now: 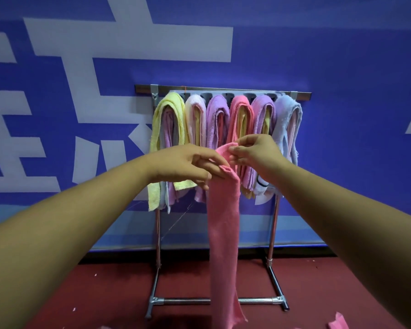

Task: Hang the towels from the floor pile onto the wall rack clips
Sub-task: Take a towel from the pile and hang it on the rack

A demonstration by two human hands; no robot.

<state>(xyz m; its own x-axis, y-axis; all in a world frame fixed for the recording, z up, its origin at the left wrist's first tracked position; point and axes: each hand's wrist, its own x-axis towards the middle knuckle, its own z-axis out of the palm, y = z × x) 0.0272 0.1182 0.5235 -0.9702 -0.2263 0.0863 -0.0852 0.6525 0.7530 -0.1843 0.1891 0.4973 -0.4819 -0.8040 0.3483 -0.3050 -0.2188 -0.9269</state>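
A long pink towel (223,233) hangs down from both my hands in front of the rack. My left hand (188,165) pinches its upper edge from the left, and my right hand (254,153) pinches the folded top from the right. Behind them, the metal rack (223,89) stands against the blue wall with grey clips along its top bar. Several towels hang folded from it: yellow (169,119), pale pink (196,119), purple (217,117), pink (241,115), another purple (262,112) and light blue (287,119).
The rack's chrome legs (273,233) and base bar (185,301) rest on a dark red floor. Bits of more pink cloth (338,322) show at the bottom edge. The blue wall (342,67) carries large white shapes.
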